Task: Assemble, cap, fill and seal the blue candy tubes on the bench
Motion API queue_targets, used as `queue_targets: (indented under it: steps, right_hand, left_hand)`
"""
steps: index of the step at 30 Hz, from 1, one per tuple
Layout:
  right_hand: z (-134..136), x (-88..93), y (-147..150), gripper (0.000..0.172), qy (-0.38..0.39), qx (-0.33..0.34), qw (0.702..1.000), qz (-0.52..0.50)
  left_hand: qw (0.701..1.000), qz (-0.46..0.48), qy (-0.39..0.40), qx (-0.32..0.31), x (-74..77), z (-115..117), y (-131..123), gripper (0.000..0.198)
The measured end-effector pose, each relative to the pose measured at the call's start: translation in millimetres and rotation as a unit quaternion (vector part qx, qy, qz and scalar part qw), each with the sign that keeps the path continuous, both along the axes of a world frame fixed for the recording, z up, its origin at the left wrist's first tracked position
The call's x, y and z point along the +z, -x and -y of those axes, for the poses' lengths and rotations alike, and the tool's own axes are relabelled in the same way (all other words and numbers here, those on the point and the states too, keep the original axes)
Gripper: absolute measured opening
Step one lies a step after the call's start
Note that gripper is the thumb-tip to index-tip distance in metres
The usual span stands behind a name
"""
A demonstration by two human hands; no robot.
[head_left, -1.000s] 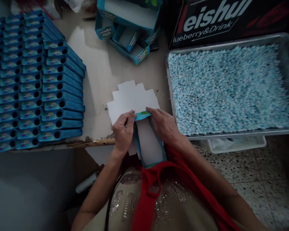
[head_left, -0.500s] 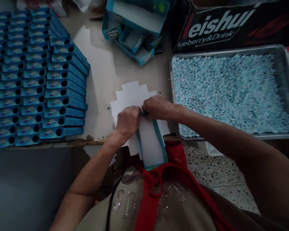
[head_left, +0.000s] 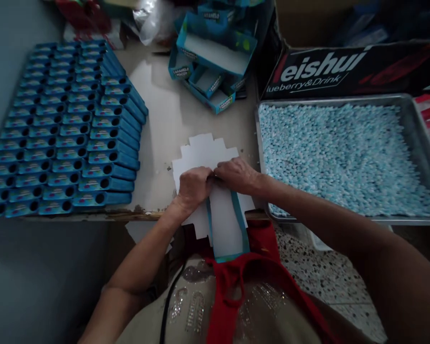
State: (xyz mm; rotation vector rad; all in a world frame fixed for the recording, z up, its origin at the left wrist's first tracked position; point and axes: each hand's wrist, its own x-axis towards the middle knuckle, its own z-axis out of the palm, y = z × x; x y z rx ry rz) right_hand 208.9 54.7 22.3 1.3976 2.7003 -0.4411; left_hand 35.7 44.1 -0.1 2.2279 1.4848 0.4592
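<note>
- The table was a pale, worn top with a chipped near edge; at its far side stood a dark carton printed with drink lettering
- A metal tray lay on the right, filled edge to edge with small pale blue sweets, and it overhung the near edge of the table
- On the left, rows of closed blue boxes lay flat in overlapping ranks, each with a round hole at one end
- At the far middle sat a loose heap of open blue cartons, some nested in others
- Below the table on the right showed a speckled terrazzo floor; on the left a plain grey surface
- A stack of flat white blanks lay at the near middle, and on it rested the half-folded box, white inside with blue edges, reaching back over the table edge toward the person
- The left hand and right hand met at the far end of that box, both closed down on its end flap, knuckles touching
- Judged from this, the fold would go best with the side walls kept upright and the flap pressed square into its slot, thumbs steadying from beneath
</note>
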Motion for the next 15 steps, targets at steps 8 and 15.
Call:
queue_targets:
  steps: [8, 15]
  right_hand:
    - [-8.7, 35.6, -48.9, 0.007, 0.037, -0.110, 0.993, -0.028]
    - [-72.6, 88.4, -92.4, 0.017, 0.049, -0.417, 0.818, -0.393]
  left_hand:
    - [0.940, 0.107, -0.023, 0.322, 8.0, 43.4, 61.6, 0.048]
    - [0.898, 0.183, 0.227, 0.329, 9.4, 45.6, 72.8, 0.056]
